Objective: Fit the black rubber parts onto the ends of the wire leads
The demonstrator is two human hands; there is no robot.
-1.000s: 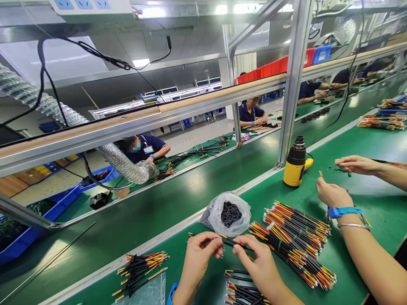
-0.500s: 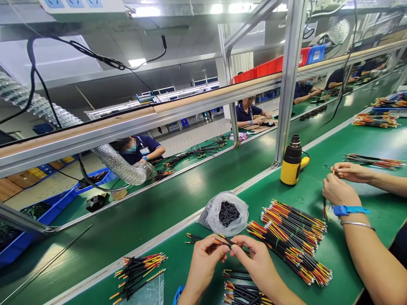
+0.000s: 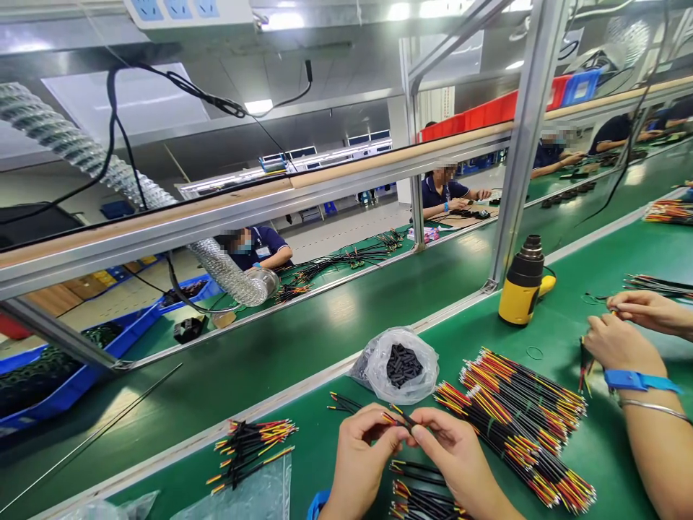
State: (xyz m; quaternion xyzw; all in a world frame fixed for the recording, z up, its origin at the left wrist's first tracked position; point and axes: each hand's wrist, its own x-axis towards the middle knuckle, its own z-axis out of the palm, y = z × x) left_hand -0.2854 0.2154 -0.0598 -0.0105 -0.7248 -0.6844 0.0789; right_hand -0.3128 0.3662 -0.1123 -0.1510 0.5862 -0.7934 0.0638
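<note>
My left hand (image 3: 364, 449) and my right hand (image 3: 459, 453) meet at the front of the green bench, thumbs and fingertips pinched together. Between them they hold a short black-sleeved cable (image 3: 401, 412) with coloured wire ends; the fingers cover much of it. Just beyond lies a clear plastic bag (image 3: 423, 384) of short black tubes (image 3: 403, 364). More black cables (image 3: 427, 498) with red and yellow ends are beneath my hands. A smaller pile of cables (image 3: 254, 440) is to the left, and large bundles of cables (image 3: 520, 404) lie to the right.
A yellow-and-black heat gun (image 3: 520, 285) stands upright beyond the bundles. At right, a co-worker's hands (image 3: 631, 336) work on wires. A metal post (image 3: 522, 144) rises from the bench's back edge. A flat plastic bag (image 3: 243, 487) lies at front left. Other people sit across the line.
The whole view has shifted, so most things appear farther right. My hands stay pinched on the cable with little visible movement; a crumpled plastic bag now shows at bottom left.
</note>
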